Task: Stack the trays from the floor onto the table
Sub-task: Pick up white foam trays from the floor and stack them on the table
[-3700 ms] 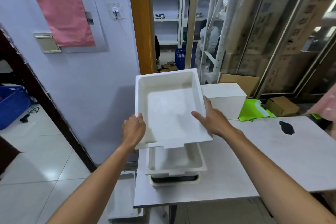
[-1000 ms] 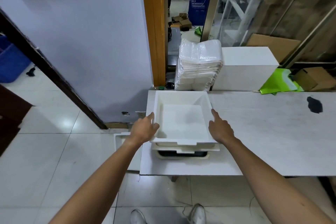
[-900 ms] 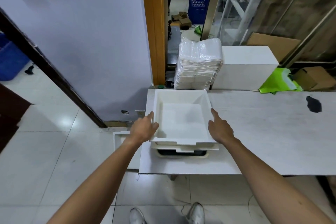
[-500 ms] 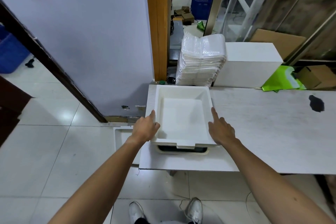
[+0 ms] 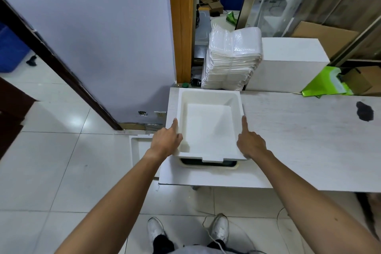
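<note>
Both hands flank the top white foam tray point(image 5: 208, 128) on the table point(image 5: 299, 140) — left hand point(image 5: 166, 142) and right hand point(image 5: 250, 144) pressed against its sides, index fingers extended. It sits nested on a stack, apparently over a dark-rimmed tray point(image 5: 208, 164). Another tray point(image 5: 137, 150) lies on the floor.

A white tray point(image 5: 208, 128) sits stacked at the surface's point(image 5: 299, 142) left edge, left hand point(image 5: 166, 142) and right hand point(image 5: 250, 146) pressing its sides; what looks like another tray point(image 5: 137, 148) lies on the floor.
</note>
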Demonstrator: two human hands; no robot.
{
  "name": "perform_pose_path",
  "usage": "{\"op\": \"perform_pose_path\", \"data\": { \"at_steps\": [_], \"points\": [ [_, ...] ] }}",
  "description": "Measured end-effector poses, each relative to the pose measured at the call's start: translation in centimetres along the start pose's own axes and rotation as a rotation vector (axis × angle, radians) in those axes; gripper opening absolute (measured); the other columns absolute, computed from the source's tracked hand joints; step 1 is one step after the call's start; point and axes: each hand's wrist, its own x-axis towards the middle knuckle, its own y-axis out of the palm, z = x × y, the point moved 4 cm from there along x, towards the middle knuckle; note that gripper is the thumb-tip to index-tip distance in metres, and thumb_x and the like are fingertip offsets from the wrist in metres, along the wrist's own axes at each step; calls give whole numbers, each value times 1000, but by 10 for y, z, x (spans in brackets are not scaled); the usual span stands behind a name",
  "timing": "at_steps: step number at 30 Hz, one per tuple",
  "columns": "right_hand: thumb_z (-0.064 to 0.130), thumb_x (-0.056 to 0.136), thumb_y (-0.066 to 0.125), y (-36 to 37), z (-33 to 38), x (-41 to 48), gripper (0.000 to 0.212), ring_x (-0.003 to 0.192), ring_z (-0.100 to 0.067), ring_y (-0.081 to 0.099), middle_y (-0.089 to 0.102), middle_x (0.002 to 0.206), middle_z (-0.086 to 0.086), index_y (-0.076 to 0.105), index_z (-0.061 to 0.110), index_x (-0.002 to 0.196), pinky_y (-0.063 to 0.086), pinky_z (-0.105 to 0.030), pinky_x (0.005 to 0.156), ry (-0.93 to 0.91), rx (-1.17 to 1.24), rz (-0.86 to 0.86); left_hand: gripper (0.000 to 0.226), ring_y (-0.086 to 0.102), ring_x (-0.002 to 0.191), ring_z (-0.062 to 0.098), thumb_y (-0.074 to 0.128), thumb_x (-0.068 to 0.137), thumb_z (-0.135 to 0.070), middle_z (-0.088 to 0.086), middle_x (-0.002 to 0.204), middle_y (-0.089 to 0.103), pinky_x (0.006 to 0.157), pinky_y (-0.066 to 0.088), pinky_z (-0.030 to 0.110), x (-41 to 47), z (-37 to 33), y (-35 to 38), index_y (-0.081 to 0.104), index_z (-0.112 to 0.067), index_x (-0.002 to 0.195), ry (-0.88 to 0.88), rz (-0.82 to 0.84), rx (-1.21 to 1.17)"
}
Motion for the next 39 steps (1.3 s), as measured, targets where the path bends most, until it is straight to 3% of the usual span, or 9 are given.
{"op": "perform_pose_path", "data": {
  "at_steps": [3, 6, 9, 16, 25, 30, 33, 36, 39],
  "points": [
    [17, 98, 38, 4, 1, 1, 85, 65, -24, 55, 60, 79, -6, -23, 30, 155, 43, -34, 62, 1, 21, 2, 63, 60, 75, 36, 36, 99, -34, 16, 86, 70, 66, 49, 41, -5, 2, 2, 15, -18, 157, -5, 1, -15],
    [20, 100, 37, 8, -4, 1, 82, 70, -26, 57, 62, 88, -7, -21, 33, 156, 46, -36, 66, -12, 92, 3, 64, 52, 68, 32, 32, 104, -35, 17, 89, 69, 61, 41, 38, -11, -4, 6, 4, -17, 159, 11, -5, -10],
    [26, 103, 36, 11, -11, -8, 74, 73, -26, 56, 61, 97, -7, -13, 36, 158, 45, -37, 68, -35, 192, -38, 63, 59, 75, 35, 27, 107, -36, 17, 92, 69, 64, 41, 40, -18, -7, 10, -5, -22, 159, 35, 5, -19],
    [30, 105, 34, 16, -14, -22, 68, 67, -25, 58, 61, 75, -3, -9, 46, 155, 43, -36, 61, -2, 291, -66, 67, 60, 79, 36, 30, 105, -38, 15, 88, 67, 72, 47, 42, -22, 0, 23, -14, -37, 156, 23, 96, -213],
    [32, 105, 36, 10, -15, -17, 73, 70, -26, 61, 62, 79, -6, -15, 41, 156, 48, -36, 65, -36, 181, -23, 81, 59, 113, 38, 38, 100, -54, 19, 126, 63, 95, 47, 46, -18, -1, 16, -19, -35, 155, 74, 219, -193],
    [35, 105, 37, -2, -14, -3, 74, 81, -27, 61, 68, 101, -11, -17, 39, 156, 51, -36, 77, -52, 45, 54, 76, 45, 136, 36, 36, 100, -60, 13, 151, 47, 109, 37, 46, -30, 10, -1, -10, -40, 156, 13, 211, -374],
    [36, 105, 36, -7, -13, 4, 74, 88, -29, 61, 67, 110, -13, -17, 38, 157, 48, -36, 80, -67, -4, 56, 75, 37, 143, 34, 35, 97, -63, 8, 156, 39, 114, 33, 51, -40, 29, -7, -10, -45, 154, -16, 204, -383],
    [38, 105, 35, -8, -14, 6, 73, 100, -32, 63, 65, 121, -14, -16, 37, 157, 46, -37, 81, -81, -29, 57, 73, 38, 142, 35, 36, 100, -57, 5, 154, 44, 112, 34, 47, -47, 46, -16, -4, -38, 158, -51, 187, -366],
    [46, 104, 36, -12, -7, 6, 73, 127, -35, 51, 43, 150, -18, -8, 28, 160, 44, -42, 97, -85, -39, 11, 71, 46, 135, 36, 38, 99, -56, 6, 148, 51, 110, 38, 45, -52, 61, -22, 5, -34, 159, -101, 162, -388]
  ]
}}
